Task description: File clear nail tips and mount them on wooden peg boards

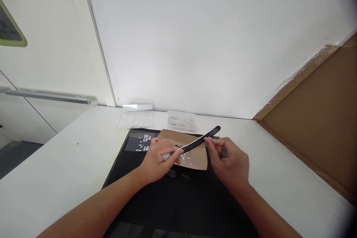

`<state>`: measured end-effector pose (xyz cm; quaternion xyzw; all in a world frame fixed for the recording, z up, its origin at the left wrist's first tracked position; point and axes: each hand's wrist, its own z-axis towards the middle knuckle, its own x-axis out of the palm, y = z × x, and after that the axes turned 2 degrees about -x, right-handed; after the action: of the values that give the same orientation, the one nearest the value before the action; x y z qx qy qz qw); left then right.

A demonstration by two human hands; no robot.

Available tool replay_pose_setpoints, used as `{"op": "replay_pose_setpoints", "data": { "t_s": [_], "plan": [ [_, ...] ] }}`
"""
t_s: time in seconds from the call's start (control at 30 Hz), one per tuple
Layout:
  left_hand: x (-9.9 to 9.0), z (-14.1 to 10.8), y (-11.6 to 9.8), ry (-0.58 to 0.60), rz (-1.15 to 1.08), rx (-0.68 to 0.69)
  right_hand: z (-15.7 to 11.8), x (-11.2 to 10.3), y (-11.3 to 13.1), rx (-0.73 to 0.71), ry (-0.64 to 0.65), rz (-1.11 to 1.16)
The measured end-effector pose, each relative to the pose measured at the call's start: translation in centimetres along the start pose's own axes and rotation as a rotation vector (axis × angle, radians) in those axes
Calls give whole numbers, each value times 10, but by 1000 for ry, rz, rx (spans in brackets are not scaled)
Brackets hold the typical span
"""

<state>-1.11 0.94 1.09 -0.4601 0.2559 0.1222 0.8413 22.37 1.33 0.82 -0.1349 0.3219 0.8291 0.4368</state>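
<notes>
Your left hand (156, 158) and right hand (232, 160) are ungloved, each wrist bare, with your left forearm (104, 201) and right forearm (272, 212) uncovered to the near edge of view, both broadening smoothly away from slimmer wrists.

A slim black curved strip (201, 140) slants up rightward above brown paper (192, 141).

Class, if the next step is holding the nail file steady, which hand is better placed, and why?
Probably the left hand: its thumb and fingers grip the nail file near its lower end. The right hand pinches beside the upper part; whether it grips is unclear.
</notes>
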Motion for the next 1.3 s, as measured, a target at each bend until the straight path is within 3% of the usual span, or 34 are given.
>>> {"op": "replay_pose_setpoints", "data": {
  "t_s": [0.1,0.2,0.27,0.4,0.5,0.57,0.7,0.83,0.97,1.13,1.2,1.3],
  "plan": [
    [1,-1,3,1,-9,2,10,-4,-15,131,-112,-54],
    [1,-1,3,-3,-8,10,12,-4,-21,156,-135,-48],
    [0,-1,1,-5,0,10,8,-2,-18,104,-87,-22],
    [-1,-1,-2,-3,33,-14,-7,6,1,-124,144,33],
    [-1,0,-2,-9,54,-33,-13,8,13,-244,173,25],
    [-2,0,-3,-8,56,-35,-12,7,13,-213,140,-8],
    [-2,0,-2,-1,47,-36,0,2,-2,11,45,-81],
    [-1,-1,-1,-1,37,-57,7,-1,-13,137,-7,-1],
    [0,-1,-2,-14,41,-53,2,-1,-1,128,76,129],
    [-2,1,-3,-40,45,-64,-9,-1,17,-45,195,146],
    [-1,1,-2,-47,45,-63,-9,-2,17,-73,201,134],
    [-1,1,1,-63,48,-79,-2,-3,7,33,120,73]
  ]
}}
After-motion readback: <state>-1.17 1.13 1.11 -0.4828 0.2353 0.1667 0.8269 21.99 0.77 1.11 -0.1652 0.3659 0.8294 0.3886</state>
